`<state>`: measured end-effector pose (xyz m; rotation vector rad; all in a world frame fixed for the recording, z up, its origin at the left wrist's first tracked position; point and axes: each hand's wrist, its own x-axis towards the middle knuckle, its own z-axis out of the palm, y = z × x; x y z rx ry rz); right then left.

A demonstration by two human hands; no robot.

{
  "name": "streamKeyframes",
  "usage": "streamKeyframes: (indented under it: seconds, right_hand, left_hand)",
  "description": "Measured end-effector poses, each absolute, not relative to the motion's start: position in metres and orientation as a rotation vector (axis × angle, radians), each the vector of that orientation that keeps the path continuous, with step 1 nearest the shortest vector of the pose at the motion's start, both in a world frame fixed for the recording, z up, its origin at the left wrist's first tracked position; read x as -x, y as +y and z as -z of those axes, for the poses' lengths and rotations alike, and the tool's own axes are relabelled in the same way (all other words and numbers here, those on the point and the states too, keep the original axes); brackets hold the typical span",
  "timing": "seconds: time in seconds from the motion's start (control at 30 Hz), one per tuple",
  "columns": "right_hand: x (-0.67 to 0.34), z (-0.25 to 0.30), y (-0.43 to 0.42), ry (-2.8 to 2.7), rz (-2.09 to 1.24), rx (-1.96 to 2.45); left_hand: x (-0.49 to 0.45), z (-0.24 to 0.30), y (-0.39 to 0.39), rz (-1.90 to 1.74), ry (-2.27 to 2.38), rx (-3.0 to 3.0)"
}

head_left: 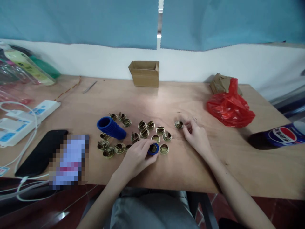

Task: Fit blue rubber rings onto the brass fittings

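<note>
My left hand (pixel 140 154) is closed around a blue ring (pixel 153 149), with a brass-coloured piece visible inside it. Close to its fingers lie several round brass-coloured metal pieces (pixel 164 149), each cup-like with a bar across the middle. My right hand (pixel 195 135) rests low over the table, thumb and fingers drawn together. Its fingertips are right beside a separate brass-coloured piece (pixel 178 124); whether they grip anything is hidden. To the left of my left hand, a stack of blue rings (pixel 111 128) leans among more brass-coloured pieces (pixel 108 152).
An open cardboard box (pixel 146 78) stands against the back wall. On the right are a red plastic bag (pixel 230 106) and a cola bottle (pixel 276 136) on its side. A power strip (pixel 23 122), a black phone (pixel 41 152) and white cables occupy the left.
</note>
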<state>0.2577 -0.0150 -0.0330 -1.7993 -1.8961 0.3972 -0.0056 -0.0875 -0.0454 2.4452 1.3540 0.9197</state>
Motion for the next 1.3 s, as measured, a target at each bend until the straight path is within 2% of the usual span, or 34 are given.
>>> streamKeyframes:
  seconds: [0.53, 0.77, 1.13, 1.3]
  right_hand:
    - [-0.258, 0.034, -0.017, -1.907, -0.421, 1.791]
    - [-0.257, 0.031, -0.018, -1.917, -0.408, 1.786]
    - [-0.256, 0.03, -0.019, -1.924, -0.398, 1.762]
    - [-0.256, 0.031, -0.019, -1.927, -0.393, 1.757]
  left_hand:
    - [0.001, 0.041, -0.099, -0.669, 1.556, -2.224]
    - [0.005, 0.035, -0.099, -0.783, 1.559, -2.158]
    - [0.008, 0.022, -0.098, -1.16, 1.641, -2.045]
    - [-0.015, 0.025, -0.096, -1.015, 1.45, -2.245]
